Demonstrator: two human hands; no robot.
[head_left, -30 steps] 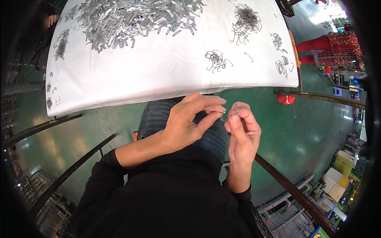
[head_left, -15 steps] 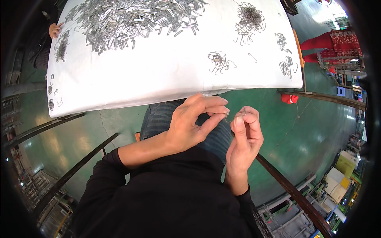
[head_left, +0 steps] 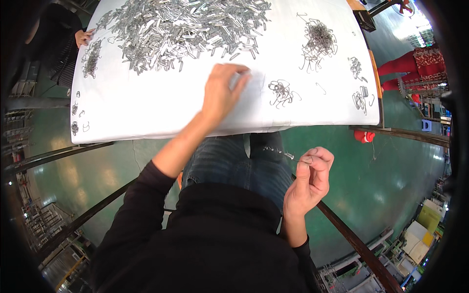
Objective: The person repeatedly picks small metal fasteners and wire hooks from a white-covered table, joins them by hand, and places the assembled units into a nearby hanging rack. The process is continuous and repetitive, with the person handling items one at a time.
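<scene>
My right hand (head_left: 308,188) is closed in a pinch over my lap. Its thumb and fingertips grip a thin wire hook (head_left: 299,159), with small shiny bits along the wire stretching left over my jeans. My left hand (head_left: 223,93) is over the white tabletop, slightly blurred, its thumb and forefinger a little apart and nothing visible between them. Beyond it spreads a large heap of small silver metal strips (head_left: 190,29). Right of it lies a small tangle of wire hooks (head_left: 282,93), with a bigger tangle of wire hooks (head_left: 318,41) farther back.
The white-covered table (head_left: 161,107) fills the far side. Smaller wire piles lie near its edges, including one at left (head_left: 91,59). Another person's hand (head_left: 84,37) rests at the left edge. A person in red trousers (head_left: 400,68) is at right. Dark metal rails (head_left: 359,244) cross below.
My left hand has left the right hand and moved up over the table, its pinch loosened. My right hand has shifted slightly right and down, still pinching the wire. The view has tilted slightly.
</scene>
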